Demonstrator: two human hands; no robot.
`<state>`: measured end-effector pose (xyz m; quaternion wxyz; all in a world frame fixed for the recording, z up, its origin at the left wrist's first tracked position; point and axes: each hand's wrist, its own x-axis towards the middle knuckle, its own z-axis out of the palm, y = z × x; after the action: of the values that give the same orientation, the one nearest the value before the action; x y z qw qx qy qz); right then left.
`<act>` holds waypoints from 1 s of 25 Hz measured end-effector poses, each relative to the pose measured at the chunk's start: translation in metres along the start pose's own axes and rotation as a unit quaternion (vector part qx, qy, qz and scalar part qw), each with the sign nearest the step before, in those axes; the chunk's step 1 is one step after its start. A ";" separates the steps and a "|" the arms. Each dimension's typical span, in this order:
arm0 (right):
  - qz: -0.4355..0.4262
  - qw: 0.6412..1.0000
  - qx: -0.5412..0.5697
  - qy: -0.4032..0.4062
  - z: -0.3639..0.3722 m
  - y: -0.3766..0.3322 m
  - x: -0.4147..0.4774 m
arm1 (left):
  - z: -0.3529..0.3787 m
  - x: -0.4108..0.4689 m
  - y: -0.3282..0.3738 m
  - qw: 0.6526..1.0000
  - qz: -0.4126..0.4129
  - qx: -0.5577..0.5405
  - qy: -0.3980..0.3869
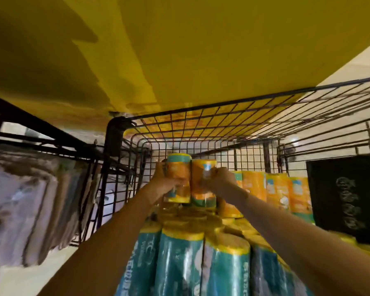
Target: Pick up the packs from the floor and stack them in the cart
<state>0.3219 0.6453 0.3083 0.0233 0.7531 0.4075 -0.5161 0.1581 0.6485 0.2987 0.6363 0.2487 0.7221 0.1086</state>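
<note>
Head view: 2 hands up. L hand (166, 181) & R hand (219, 180) both grip 1 orange pack (198, 189), 2 rolls showing, inside wire cart (201, 124), just above stacked teal packs (179, 253), approx 5 rolls. Approx 4 orange rolls (276, 189) behind, R side; 1 black box (346, 199).

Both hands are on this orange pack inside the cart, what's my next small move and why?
Probably lower the orange pack onto the yellow-topped layer just below: left hand and right hand grip it over that layer, left of the upright orange row.
</note>
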 end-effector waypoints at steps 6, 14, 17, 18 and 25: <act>0.015 0.999 -0.027 0.013 0.016 0.015 0.004 | 0.005 0.019 -0.022 0.996 -0.010 0.080 -0.025; 0.008 0.997 -0.071 0.035 0.021 0.013 0.001 | 0.004 0.026 -0.030 0.988 0.003 0.150 -0.020; 0.011 0.996 -0.067 0.049 0.020 0.014 0.001 | -0.002 0.028 -0.032 0.987 0.012 0.160 -0.027; 0.012 0.996 -0.068 0.055 0.020 0.014 0.001 | -0.003 0.027 -0.032 0.983 0.020 0.182 -0.014; 0.023 0.996 -0.046 0.077 0.026 0.017 0.001 | -0.007 0.027 -0.030 0.977 0.032 0.207 -0.027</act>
<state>0.3133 0.6228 0.2886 0.0383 0.7977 0.4144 -0.4364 0.1432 0.6376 0.2621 0.5862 0.4012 0.7033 -0.0296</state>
